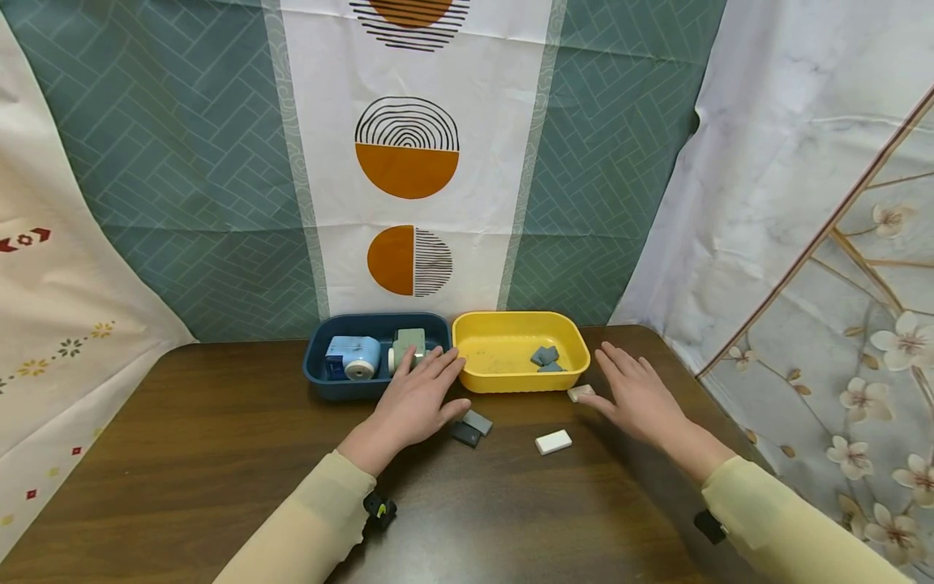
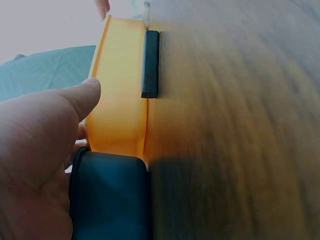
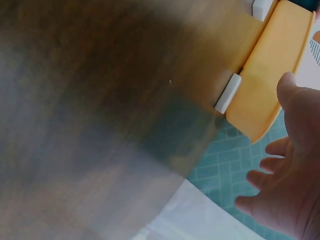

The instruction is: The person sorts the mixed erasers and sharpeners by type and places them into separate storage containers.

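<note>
My left hand [image 1: 412, 401], its fingers straight, is over the front right part of a dark blue bin [image 1: 339, 391]. Inside that bin lie a light blue gadget [image 1: 353, 357] with a round white part and a grey-green one [image 1: 409, 342], partly behind my fingers. Beside my left thumb, a dark block [image 1: 464, 435] and a grey block [image 1: 477, 422] lie on the table. To the right of a yellow bin [image 1: 521, 381], my right hand [image 1: 638, 397] spreads its fingers and holds nothing. A whitish block [image 1: 580, 392] sits by its thumb, against the yellow bin.
Several small grey-blue pieces [image 1: 547, 358] lie in the yellow bin. A white block [image 1: 553, 442] rests on the brown table [image 1: 219, 454] between the hands. Patterned cloth [image 1: 182, 162] hangs close behind the bins, and flowered cloth [image 1: 839, 365] borders the right side.
</note>
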Demonstrator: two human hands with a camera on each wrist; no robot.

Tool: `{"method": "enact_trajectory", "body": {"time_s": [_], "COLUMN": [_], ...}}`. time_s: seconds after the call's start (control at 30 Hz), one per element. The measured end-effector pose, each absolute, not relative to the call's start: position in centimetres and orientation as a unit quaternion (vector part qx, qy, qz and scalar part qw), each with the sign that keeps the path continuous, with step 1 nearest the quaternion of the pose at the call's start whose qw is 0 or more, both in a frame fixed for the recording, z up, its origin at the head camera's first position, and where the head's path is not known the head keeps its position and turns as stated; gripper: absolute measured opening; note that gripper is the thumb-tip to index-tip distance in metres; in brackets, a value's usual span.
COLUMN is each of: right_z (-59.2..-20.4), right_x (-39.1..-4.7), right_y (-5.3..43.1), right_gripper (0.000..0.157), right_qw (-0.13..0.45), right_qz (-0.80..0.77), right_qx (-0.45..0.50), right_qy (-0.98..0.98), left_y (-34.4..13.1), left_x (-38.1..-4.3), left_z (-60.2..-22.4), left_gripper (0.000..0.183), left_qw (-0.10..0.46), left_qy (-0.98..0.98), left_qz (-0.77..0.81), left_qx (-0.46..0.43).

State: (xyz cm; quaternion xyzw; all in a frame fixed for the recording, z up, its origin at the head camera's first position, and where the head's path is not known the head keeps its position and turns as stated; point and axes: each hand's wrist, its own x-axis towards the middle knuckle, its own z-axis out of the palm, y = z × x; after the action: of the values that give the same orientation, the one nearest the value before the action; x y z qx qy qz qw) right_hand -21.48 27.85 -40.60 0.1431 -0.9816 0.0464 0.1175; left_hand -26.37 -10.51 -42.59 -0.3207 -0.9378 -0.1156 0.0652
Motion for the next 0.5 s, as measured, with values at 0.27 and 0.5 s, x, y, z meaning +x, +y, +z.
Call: {"method": "enact_trajectory", "body": {"time_s": [0.27,0.5], "right_z": [-41.16,-41.43], "right_x": [-20.89,-20.76], "right_y": [27.85,27.71], "right_gripper": [0.088,0.088], "right_qw": [0.121,0.104], "right_qz": [0.03,0.032], "right_qx": [0.134,0.124], "right_qy": [-0.983,-0.986], "left_y": [-10.48,-10.45], "left_x": [-26.46,-26.55], "left_z": [-42.72,-42.87], "left_gripper": [0.074,0.076], "left_qw": [0.062,0.056], "left_qy": [-0.939,-0.942], "left_qz": [-0.116,-0.106], "left_qx": [-0.318,-0.313]}}
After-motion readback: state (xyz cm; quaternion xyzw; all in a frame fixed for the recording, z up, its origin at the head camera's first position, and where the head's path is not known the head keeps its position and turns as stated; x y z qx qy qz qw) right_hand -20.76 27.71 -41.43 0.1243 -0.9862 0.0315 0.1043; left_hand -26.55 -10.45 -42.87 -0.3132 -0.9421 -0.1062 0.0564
